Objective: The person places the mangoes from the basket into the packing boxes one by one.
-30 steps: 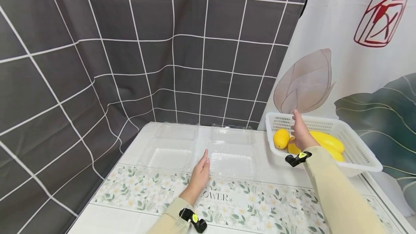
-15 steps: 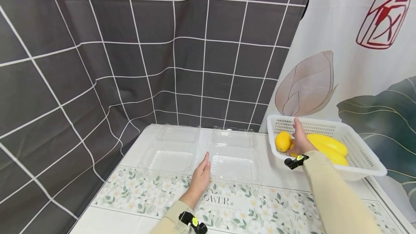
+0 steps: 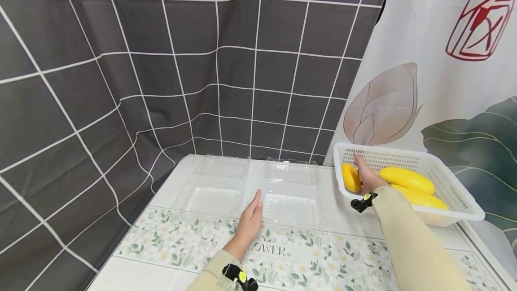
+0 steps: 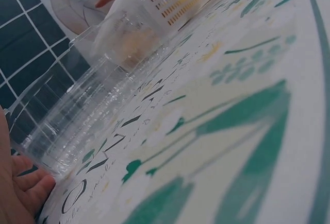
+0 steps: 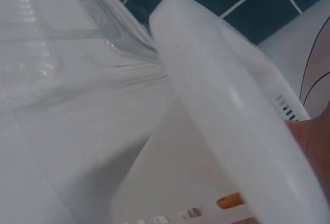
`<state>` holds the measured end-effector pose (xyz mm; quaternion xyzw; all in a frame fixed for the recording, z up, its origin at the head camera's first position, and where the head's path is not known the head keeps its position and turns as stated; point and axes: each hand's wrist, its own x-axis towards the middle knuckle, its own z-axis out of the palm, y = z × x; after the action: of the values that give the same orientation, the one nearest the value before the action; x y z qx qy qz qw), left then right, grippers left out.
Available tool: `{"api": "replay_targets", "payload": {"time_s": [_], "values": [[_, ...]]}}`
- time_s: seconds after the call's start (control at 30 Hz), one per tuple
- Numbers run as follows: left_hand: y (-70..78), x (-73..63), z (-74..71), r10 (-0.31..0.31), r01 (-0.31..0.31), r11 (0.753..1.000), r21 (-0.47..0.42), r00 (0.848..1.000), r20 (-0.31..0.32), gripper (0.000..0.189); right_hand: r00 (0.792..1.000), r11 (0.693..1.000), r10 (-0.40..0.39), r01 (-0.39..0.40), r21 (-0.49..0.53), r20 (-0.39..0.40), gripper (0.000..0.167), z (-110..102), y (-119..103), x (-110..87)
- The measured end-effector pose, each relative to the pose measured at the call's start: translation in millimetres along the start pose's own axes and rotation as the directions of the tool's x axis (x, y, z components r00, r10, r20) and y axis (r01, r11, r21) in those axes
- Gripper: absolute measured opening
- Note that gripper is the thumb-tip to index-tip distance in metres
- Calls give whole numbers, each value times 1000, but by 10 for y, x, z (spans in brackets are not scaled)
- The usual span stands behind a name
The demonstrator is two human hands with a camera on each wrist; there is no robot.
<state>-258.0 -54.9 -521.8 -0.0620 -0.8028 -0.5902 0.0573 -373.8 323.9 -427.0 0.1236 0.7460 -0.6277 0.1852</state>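
Observation:
My right hand point(image 3: 368, 176) reaches into a white plastic basket point(image 3: 456, 213) at the right of the table. It is beside an orange-yellow fruit point(image 3: 350, 178) at the basket's left end; its fingers are mostly hidden, so I cannot tell whether they grip the fruit. Two long, smooth yellow fruits point(image 3: 407, 179) lie to the right of that hand. My left hand point(image 3: 249, 223) has its fingers extended near the front corner of a clear lidded container point(image 3: 288, 208), holding nothing. In the left wrist view, fingertips point(image 4: 38, 185) rest low by the clear plastic wall.
A second clear container point(image 3: 212, 199) stands open to the left of the first, both with raised lids at the back. A flower-print band point(image 3: 169, 237) crosses the white table. Behind hangs a dark grid curtain point(image 3: 234, 66), with a white printed cloth point(image 3: 436, 80) at the right.
My right hand has gone deeper into the basket and shifted left, toward the orange-yellow fruit, which now shows a different, longer outline. The left hand has stayed almost in place.

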Motion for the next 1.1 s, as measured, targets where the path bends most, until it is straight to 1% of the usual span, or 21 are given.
{"api": "replay_targets", "payload": {"time_s": [0.07,0.17,0.23,0.37,0.43,0.53,0.67,0.7,0.77,0.83,0.9,0.97,1.07,1.1], "values": [[-2,-5,1,-3,3,1000,4,1000,2,51,1000,999,2,-3,-43,-7,117,1,6,11],[-3,-10,4,5,-5,1000,13,1000,-5,51,1000,989,-5,5,-146,1,118,-3,13,-3],[-5,-8,5,8,-8,1000,18,1000,-9,51,1000,974,-19,23,-224,21,112,-9,29,2],[-2,-4,8,13,-13,1000,22,1000,-9,51,996,932,-67,81,-354,52,87,-34,67,51],[-2,-4,8,17,-16,1000,24,1000,-8,51,996,917,-81,89,-389,38,77,-43,89,71],[-6,-9,7,12,-12,1000,26,1000,-4,51,995,884,-101,94,-458,8,73,-54,124,89],[-8,-25,14,9,-9,1000,27,1000,-3,51,987,831,-160,126,-541,-15,71,-44,166,95],[-5,-30,17,4,-4,1000,24,1000,0,51,985,823,-172,131,-552,-22,70,-39,173,92],[-8,-37,26,13,-13,1000,21,1000,-3,51,981,811,-192,146,-566,-22,67,-33,180,85],[-7,-41,30,9,-9,1000,16,1000,2,51,981,813,-192,143,-564,-27,65,-30,175,70],[-7,-38,33,13,-13,1000,17,1000,2,51,983,831,-182,137,-539,-32,67,-31,158,58],[-7,-30,30,10,-10,1000,20,1000,1,51,984,862,-174,130,-491,-45,70,-31,132,47],[-4,-23,16,13,-12,1000,24,1000,-2,51,982,915,-173,133,-382,-74,75,-18,88,41],[-2,-21,11,3,-3,1000,25,1000,-2,51,978,920,-187,143,-365,-89,76,-10,72,40]]}}
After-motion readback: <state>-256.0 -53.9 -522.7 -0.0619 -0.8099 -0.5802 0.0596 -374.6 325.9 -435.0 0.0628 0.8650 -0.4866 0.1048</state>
